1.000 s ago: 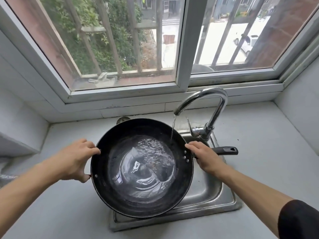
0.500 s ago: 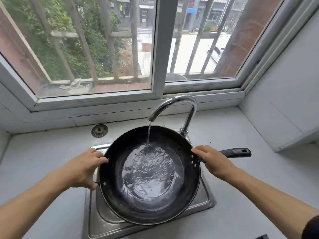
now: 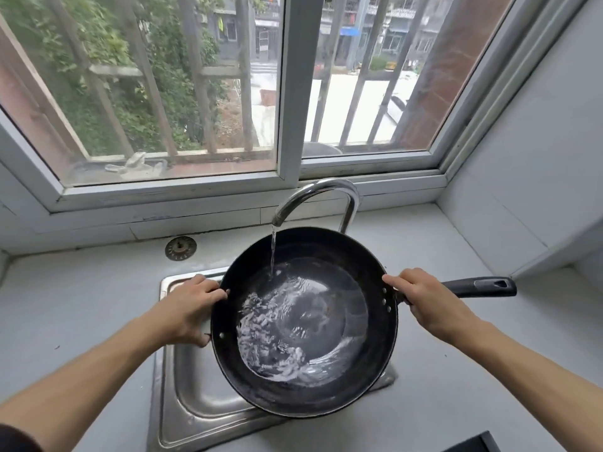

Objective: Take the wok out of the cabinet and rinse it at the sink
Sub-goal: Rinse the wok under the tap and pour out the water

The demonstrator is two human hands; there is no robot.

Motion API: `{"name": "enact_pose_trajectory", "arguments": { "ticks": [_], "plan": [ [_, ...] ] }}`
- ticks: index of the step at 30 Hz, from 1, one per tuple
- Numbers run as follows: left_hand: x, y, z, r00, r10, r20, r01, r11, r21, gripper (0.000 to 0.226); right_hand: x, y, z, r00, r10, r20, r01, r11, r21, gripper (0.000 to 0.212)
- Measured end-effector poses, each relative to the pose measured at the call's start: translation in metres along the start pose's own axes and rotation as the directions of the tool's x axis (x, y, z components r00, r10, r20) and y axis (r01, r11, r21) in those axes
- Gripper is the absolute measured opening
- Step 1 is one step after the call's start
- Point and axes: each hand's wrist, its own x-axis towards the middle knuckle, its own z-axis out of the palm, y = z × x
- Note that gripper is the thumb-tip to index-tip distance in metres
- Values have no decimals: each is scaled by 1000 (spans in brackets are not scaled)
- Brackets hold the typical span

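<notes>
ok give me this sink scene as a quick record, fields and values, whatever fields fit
setting: grey countertop under a window
wok: black wok held over the steel sink
wok contents: shallow rippling water
tap: chrome tap running, stream falling into the wok's far left part
left hand: left hand grips the wok's left rim
right hand: right hand grips the long handle where it meets the rim
other: sink strainer lying on the counter behind the sink
task stage: rinsing under way
</notes>
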Motion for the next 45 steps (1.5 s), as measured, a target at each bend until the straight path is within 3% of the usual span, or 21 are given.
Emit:
{"name": "enact_pose_trajectory", "arguments": {
  "ticks": [4,18,31,45],
  "plan": [
    [12,4,6,999,31,-42,-31,999,-7,72,-12,-2,-7,999,38,-1,-38,999,-33,87],
    [54,-2,30,991,82,-102,-85,996,-28,79,-34,-16,-23,990,136,-40,-139,985,-99,90],
    [71,-2,56,982,130,-134,-152,975,-164,73,-25,-40,-67,992,125,19,-117,966,-231,76],
    [92,0,78,981,175,-87,-191,953,-236,80,-5,-73,-117,959,211,190,-148,942,-300,62]
  ]
}}
